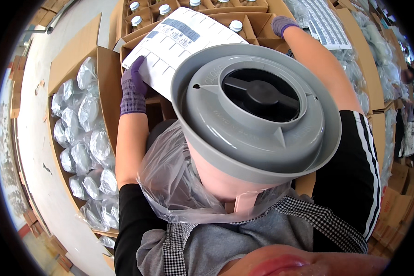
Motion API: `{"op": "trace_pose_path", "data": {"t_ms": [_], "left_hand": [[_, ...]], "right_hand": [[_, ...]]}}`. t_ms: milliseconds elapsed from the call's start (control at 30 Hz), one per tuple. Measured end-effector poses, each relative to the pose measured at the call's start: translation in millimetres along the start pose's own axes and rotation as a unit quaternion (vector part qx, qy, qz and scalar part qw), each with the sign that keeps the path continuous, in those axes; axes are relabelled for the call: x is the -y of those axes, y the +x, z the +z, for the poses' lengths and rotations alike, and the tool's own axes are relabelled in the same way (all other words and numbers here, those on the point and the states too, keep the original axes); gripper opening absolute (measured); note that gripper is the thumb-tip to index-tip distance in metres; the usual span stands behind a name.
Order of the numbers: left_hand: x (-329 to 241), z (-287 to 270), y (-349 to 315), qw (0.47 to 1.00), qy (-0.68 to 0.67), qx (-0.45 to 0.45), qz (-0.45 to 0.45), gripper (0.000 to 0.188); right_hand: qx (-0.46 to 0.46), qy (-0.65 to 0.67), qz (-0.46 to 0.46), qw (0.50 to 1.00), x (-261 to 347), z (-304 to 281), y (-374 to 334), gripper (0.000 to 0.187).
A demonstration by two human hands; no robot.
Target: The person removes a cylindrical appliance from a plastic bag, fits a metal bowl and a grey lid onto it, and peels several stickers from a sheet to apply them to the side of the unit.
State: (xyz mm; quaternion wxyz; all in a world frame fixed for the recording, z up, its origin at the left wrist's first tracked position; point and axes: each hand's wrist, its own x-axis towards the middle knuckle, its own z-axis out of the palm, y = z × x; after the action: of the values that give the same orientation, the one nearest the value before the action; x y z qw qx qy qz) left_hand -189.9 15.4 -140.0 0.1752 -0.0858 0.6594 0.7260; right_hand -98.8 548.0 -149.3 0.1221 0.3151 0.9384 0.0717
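- The white sheet lies up and to the right of my left hand, at about 2 o'clock from it. That hand touches it, so it is the nearer one.
- From my right hand, the white sheet is well apart, at about 9 o'clock.
- The long way of the white sheet seems to run from between 7 and 8 o'clock up to between 1 and 2 o'clock. The pink jug hides one part of it.
- My left hand pinches the sheet's edge near its low left corner. I can't see the fingers underneath.
- My right hand is up by the brown box with jars in it. I can't tell if its fingers are spread or curled.
- The jug sits between my arms, between 3 and 4 o'clock from my left hand. It has one grey lid, one black knob and one clear bag around its low part.
- I count two purple gloves, one sheet in my left hand and one printed page at about 4 o'clock from my right hand.
- I see seven jars with white tops, some cut off.
- The tall box at my left holds many wrapped things, too crinkly to count.
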Motion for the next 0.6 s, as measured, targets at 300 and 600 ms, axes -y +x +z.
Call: {"op": "trace_pose_path", "data": {"t_ms": [300, 600], "left_hand": [[5.0, -26.1, 2.5, 0.993, 0.113, -0.017, 0.042, 0.057], [-5.7, -8.1, -3.9, 0.999, -0.014, -0.044, -0.018, 0.054]], "right_hand": [[-0.093, -0.077, 0.010, 0.993, 44.9, -18.9, -48.6, 0.034], [0.137, 0.550, -0.053, 0.822, -54.0, -78.3, -38.5, 0.036]]}}
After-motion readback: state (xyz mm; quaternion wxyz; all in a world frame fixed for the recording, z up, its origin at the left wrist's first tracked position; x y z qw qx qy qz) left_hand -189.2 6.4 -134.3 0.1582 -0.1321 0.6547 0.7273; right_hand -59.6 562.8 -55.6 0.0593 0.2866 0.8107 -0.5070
